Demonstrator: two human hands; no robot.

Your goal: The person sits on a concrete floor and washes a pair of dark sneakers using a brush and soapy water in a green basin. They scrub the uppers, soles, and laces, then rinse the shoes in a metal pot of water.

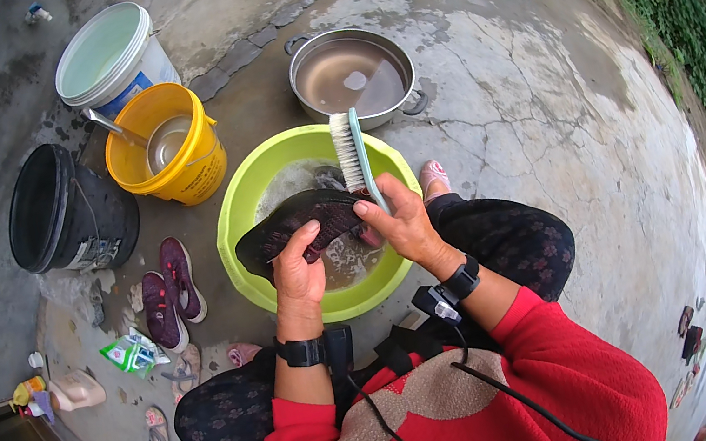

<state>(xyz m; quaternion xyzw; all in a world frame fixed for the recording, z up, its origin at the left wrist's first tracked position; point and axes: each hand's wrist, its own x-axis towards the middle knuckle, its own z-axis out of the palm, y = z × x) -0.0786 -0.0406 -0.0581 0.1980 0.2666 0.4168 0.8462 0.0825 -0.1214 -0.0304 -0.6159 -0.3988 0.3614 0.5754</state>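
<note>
My left hand point(297, 274) grips the near side of a wet, dark mesh shoe point(315, 224), its thumb lying along the edge. The shoe is held above a lime-green plastic basin point(241, 268). In my right hand point(408, 221) is a scrubbing brush point(351, 150) with a pale teal handle and whitish bristles, pointing away from me. The right thumb also presses on the shoe's right end. Beneath the shoe, foamy murky water point(350, 267) lies in the basin, with another dark wet item point(327, 175) partly hidden in it.
Behind the basin stands a metal pot point(302, 91) of cloudy water. To the left are a yellow bucket point(203, 176) holding a metal ladle, a white bucket point(155, 64) and a black bucket point(105, 221). Purple sneakers point(171, 295), a green packet point(134, 352) and a bottle point(78, 389) lie nearby.
</note>
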